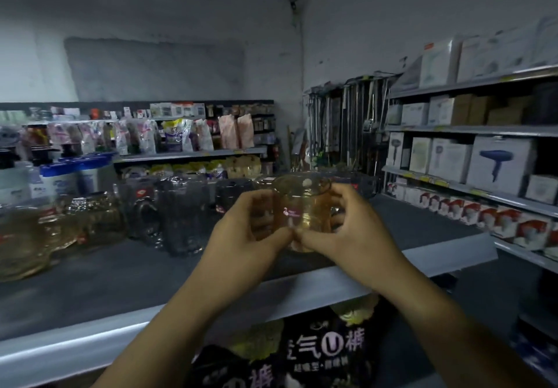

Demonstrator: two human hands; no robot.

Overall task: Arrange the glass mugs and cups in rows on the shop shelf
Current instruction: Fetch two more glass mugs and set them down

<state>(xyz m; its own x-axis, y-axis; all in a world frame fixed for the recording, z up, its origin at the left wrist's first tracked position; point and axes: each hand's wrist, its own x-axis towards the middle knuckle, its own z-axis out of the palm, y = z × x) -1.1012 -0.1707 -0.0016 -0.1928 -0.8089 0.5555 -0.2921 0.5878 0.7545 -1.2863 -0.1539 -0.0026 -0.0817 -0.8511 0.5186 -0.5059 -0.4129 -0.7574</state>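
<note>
Grey metal edges the dark-topped shop shelf (120, 285), which crosses the frame from lower left to right. At the right of the frame stand racks of white boxes (498, 164), one printed with a blue hair dryer. On the shelf at centre left, clear glass mugs (181, 212) stand close together, with amber glass cups (27, 236) beside them at the far left edge. Below the shelf's front lip, at lower centre, lies a black printed package (320, 348). The left hand (250, 233) and the right hand (356, 227) curl their fingers round an amber mug (305, 206) from either side, thumbs meeting in front. It is upright at the centre of the frame, over the shelf's front part and right of the standing glasses. Whether its base touches the shelf cannot be told.
</note>
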